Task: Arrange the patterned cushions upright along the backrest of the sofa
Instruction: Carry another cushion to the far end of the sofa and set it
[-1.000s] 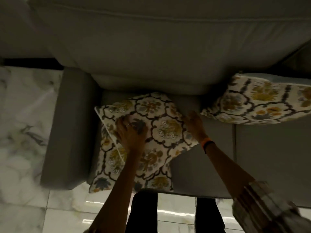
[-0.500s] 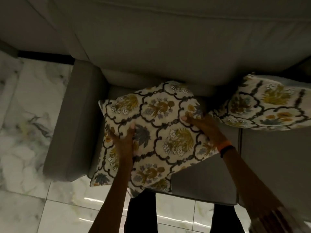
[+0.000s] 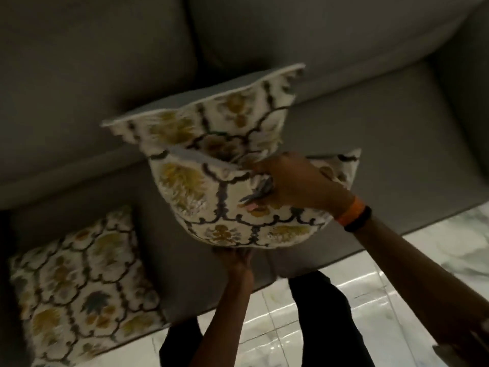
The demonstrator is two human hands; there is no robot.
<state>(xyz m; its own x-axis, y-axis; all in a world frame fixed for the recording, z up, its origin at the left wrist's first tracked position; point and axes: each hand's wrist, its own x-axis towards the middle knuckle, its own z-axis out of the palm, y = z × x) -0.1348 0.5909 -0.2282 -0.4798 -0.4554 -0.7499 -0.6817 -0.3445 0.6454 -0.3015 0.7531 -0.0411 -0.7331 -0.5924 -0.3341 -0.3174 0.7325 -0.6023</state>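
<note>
The view has swung along the sofa (image 3: pixel 370 123) since a second ago: the patterned cushion (image 3: pixel 76 284) both hands were then setting down now lies flat on the seat at the lower left of the frame, not upright. The hands have moved on to a second patterned cushion (image 3: pixel 238 197), lifted clear of the seat in the middle of the frame. The right hand (image 3: pixel 293 181) is closed over its upper right side, fingers curled into the fabric; the left hand (image 3: pixel 235 258) props it from beneath, and how far that hand is open cannot be told. A third patterned cushion (image 3: pixel 211 112) stands tilted just behind, toward the backrest (image 3: pixel 330 38). So at least two cushions probably remain to be stood up. The marble floor (image 3: pixel 344 300) shows at the lower right. The cushion behind crowds the backrest, and the dim, blurred frame hides where the two touch.
</note>
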